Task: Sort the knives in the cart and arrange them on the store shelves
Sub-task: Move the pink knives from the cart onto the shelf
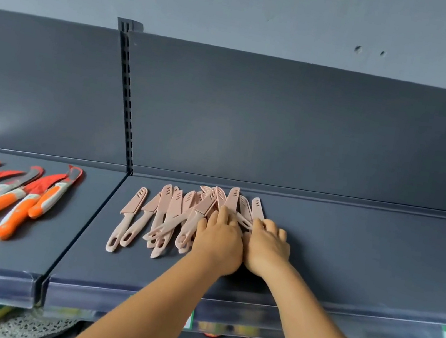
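Fingers (226, 216) of both hands lay fairly flat, pressing the right end of the pink knives (179, 214) on the shelf (347, 261), handles toward me, pile stretching leftward beside my left hand (219, 238).

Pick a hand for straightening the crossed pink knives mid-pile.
Left, probably. The left hand already rests on the pink knives beside the crossed ones; the right hand sits at the pile's right end.
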A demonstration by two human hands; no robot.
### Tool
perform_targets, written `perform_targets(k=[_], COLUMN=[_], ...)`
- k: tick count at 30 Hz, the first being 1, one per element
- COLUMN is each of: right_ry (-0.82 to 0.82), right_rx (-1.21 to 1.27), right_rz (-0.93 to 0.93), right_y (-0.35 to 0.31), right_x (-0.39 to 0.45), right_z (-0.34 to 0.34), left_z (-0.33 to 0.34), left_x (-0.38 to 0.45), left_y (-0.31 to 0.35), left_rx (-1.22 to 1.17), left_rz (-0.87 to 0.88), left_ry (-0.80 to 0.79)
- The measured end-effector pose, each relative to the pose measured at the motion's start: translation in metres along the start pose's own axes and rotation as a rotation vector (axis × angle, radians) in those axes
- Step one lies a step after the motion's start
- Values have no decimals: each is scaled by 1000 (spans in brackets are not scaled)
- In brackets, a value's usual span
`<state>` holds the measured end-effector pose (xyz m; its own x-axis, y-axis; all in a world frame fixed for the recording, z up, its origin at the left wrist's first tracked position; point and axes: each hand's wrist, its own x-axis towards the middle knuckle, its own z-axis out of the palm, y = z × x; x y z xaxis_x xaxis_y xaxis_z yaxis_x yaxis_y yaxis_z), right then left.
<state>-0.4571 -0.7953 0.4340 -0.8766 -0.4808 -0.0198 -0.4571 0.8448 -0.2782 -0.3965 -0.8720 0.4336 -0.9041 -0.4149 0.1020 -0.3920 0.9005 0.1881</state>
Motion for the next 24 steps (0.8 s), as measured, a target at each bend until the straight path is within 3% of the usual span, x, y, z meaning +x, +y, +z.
perform_targets(k=[6,12,17,24], right_ry=[54,407,512,525], right_rx=[129,226,241,198], right_rz=[-38,-124,-51,200], right_y=[6,20,37,66], right_x=[-8,-45,-88,-165], right_z=[-7,-26,-31,-3], left_z=[-4,-17,-9,17], left_x=[-6,-30,-53,-104], left_y=[2,16,33,55], left_rx=[-44,-97,-181,-260], left_rz=[9,150,298,535], left_ry=[92,349,549,359])
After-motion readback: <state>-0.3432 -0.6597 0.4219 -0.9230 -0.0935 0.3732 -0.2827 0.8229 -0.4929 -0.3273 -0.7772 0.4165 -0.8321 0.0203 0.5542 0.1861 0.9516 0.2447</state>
